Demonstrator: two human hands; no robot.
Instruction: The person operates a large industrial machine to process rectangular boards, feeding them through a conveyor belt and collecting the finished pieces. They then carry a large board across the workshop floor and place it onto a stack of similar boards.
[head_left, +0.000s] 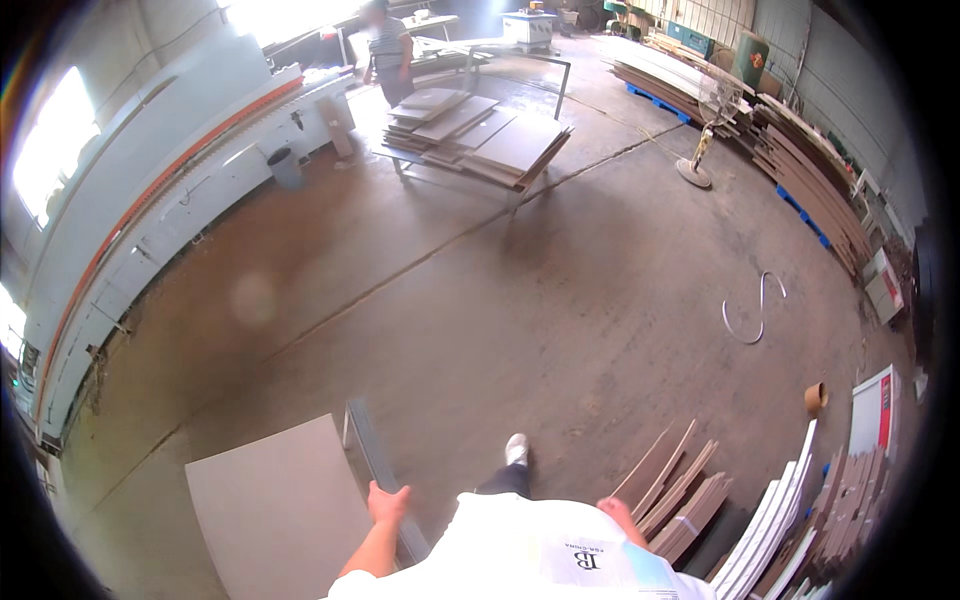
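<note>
My left hand (388, 501) is over a grey metal bar (372, 445), its fingers curled and its thumb pointing right. Whether it grips the bar or only passes above it I cannot tell. Left of the bar lies a large pale flat panel (270, 500), its lower edge cut off by the picture. My right hand (622, 516) hangs low beside my white shirt, next to a stack of brown board strips (680, 495). Its fingers are only partly visible, and nothing shows in them.
Ahead, a cart (400, 160) bears stacked panels, with a person (388, 50) behind it. A long white machine (180, 160) lines the left. At right stand a fan (693, 172), board piles on blue pallets (655, 103) and a curled white strip (760, 310) on the floor.
</note>
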